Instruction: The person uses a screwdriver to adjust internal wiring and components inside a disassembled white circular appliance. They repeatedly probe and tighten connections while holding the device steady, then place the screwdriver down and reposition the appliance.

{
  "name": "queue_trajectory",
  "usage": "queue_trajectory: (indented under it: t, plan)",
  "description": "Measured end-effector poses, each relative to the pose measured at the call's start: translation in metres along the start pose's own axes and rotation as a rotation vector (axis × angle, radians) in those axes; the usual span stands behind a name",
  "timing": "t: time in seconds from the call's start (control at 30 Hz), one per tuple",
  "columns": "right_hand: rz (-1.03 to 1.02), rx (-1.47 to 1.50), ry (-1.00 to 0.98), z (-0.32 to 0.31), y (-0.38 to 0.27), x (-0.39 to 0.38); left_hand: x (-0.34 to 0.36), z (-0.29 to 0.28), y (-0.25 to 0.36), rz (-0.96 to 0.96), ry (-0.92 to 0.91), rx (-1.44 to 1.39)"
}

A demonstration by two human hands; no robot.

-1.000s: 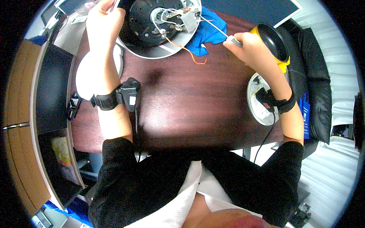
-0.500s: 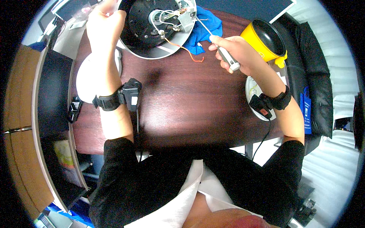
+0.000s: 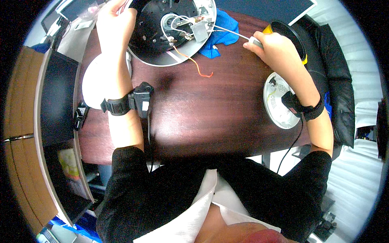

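Observation:
My left hand (image 3: 116,24) grips the rim of a round appliance housing (image 3: 146,40) with a black interior, white wires, a metal bracket (image 3: 199,30) and a loose orange wire (image 3: 198,69) hanging onto the tabletop. My right hand (image 3: 270,46) is closed around the grey handle of a screwdriver (image 3: 237,34), whose shaft reaches the fittings at the housing's right side; the exact tip contact is too small to tell. A blue cloth (image 3: 227,18) lies just beside and partly under the housing.
On the dark wood table (image 3: 202,113) are a white rounded part (image 3: 94,81) left, a black object (image 3: 81,115), a white perforated bowl-like part (image 3: 279,121) and a yellow pot (image 3: 285,28) right. A cabinet (image 3: 56,105) stands left, a black cushioned item (image 3: 338,89) right.
My right hand and screwdriver shifted down, then back up and to the right, with the wrist turned. The housing and my left hand have moved slightly right since half a second ago.

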State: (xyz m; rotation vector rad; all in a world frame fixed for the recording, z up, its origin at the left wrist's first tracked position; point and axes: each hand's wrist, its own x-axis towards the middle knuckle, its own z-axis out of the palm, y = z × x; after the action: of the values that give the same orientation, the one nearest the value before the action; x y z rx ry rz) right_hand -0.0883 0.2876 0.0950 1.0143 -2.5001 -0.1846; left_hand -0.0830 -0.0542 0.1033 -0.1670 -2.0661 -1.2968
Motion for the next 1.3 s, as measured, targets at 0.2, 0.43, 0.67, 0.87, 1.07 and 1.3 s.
queue_trajectory:
  t: [0.2,0.43,0.67,0.87,1.07,1.3]
  plan:
    - [0.036,-0.061,-0.044,0.010,-0.008,0.003,-0.003,-0.001,0.006,0.031,-0.041,0.034]
    - [0.005,0.200,0.039,0.027,-0.005,0.006,-0.008,-0.003,0.012,-0.008,-0.017,-0.084]
    - [0.067,0.324,-0.249,0.010,-0.007,0.031,-0.002,-0.010,0.000,-0.010,0.056,0.137]
    - [0.582,0.678,-0.626,-0.011,-0.018,0.044,-0.012,0.002,0.011,0.083,0.140,0.229]
    - [0.776,1.117,-0.727,-0.014,-0.017,0.035,-0.013,-0.002,0.018,0.055,0.120,0.232]
    - [0.834,1.523,-0.640,0.001,-0.025,0.030,0.002,-0.022,-0.028,0.002,0.014,0.213]
